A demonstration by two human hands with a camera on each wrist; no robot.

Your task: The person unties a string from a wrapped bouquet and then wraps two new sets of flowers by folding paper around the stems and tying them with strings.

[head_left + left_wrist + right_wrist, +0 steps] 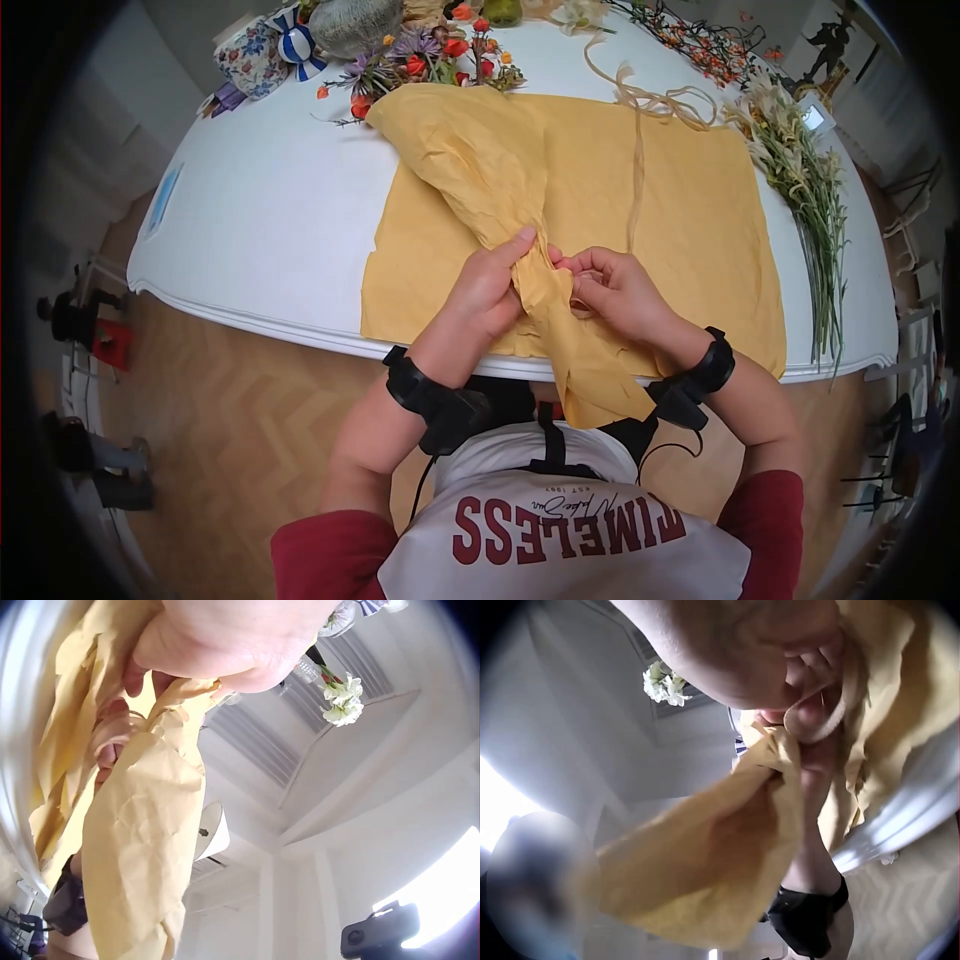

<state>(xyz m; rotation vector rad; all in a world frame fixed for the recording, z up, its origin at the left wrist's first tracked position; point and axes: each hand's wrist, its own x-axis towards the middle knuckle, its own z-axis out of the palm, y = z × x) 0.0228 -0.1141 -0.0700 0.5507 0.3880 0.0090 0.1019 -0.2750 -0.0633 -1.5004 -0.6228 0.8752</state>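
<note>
Nearest to us, both our hands meet at the narrow neck of a cone of yellow wrapping paper (480,170), just over the near edge of the white table (270,220). Our left hand (487,290) has its fingers curled round the gathered paper, thumb on top; our right hand (615,290) pinches the same neck from the other side, fingertips bent in tight. Below the neck the cone's tail hangs off the table edge toward our chest. The left wrist view shows this tail as crinkled, creased sheet (139,847), and the right wrist view shows the same paper (705,870) bunching under our fingers.

We judge the paper light, thin and soft, quick to crease, likely to tear if pulled hard, and apt to spring open if we let go. The gathered neck looks the best place to hold: the layers are thickest there and a firm pinch keeps the cone closed.

Beyond the neck the cone widens toward the table's far side, lying on a flat yellow sheet (690,220). A raffia strand (640,110) lies across that sheet farther on. To the cone's right lie long-stemmed white flowers (810,190); at its mouth, orange and purple blooms (420,65).
</note>
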